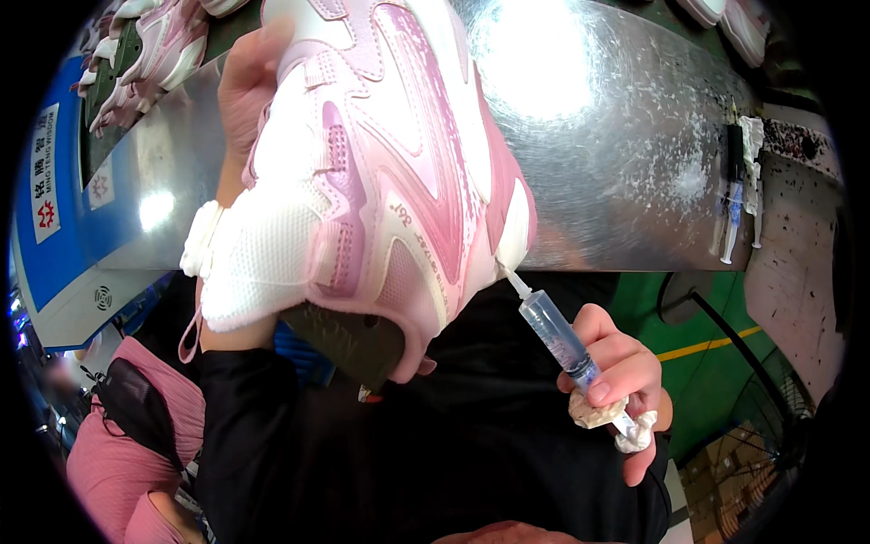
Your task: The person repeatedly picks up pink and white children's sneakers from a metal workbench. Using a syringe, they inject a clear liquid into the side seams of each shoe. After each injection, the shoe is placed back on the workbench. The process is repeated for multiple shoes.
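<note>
Your left hand (243,91) wraps around the pink-and-white sneaker (362,172), fingers closed on its far side, tilting it up at 11 o'clock above the shiny metal bench (616,172) so the sole edge faces you. Your right hand (616,381), at 4 o'clock, pinches a syringe (555,331) with a wad of cloth (598,412), its tip touching the sole seam for precise dosing. Spare syringes (736,218) lie at 3 o'clock.

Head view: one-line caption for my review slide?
Left hand holds a pink-and-white sneaker while right hand touches a syringe tip to its sole edge.
</note>
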`<state>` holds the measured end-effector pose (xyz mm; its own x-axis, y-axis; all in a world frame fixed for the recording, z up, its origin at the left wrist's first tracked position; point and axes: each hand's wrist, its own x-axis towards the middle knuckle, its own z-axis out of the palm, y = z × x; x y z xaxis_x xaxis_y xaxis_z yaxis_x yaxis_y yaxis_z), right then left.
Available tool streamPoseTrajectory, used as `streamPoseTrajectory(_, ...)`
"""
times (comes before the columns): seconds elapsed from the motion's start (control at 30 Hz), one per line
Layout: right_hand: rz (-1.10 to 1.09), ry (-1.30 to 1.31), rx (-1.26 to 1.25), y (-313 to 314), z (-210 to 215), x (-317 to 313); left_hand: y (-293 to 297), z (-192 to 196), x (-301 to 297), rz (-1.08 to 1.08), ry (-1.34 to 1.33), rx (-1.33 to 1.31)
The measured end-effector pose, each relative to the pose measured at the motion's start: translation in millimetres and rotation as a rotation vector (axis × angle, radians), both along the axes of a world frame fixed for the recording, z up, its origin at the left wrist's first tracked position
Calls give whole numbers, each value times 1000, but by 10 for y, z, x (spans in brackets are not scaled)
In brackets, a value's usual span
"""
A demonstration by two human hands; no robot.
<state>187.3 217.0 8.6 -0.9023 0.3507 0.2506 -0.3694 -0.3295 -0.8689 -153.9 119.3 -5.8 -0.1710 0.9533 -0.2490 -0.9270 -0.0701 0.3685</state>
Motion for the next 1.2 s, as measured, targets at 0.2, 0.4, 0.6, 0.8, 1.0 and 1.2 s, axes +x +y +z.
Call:
streamPoseTrajectory(0.2,-31,14,56,-32,-60,28,-119,166,74,99,238,-276)
streamPoseTrajectory(0.4,12,27,120,-2,-145,8,-399,372,253,178,302,-423)
streamPoseTrajectory(0.6,-29,69,199,-9,-192,-172,-669,637,501,182,986,-643)
streamPoseTrajectory(0.8,-41,79,216,-53,-220,-344,-1256,399,580,69,1620,-723)
streamPoseTrajectory(1.0,-10,47,241,-90,-204,-359,-1715,404,1031,324,596,-937)
streamPoseTrajectory(1.2,17,-4,241,-121,-54,-369,-1529,274,1476,177,86,-359)
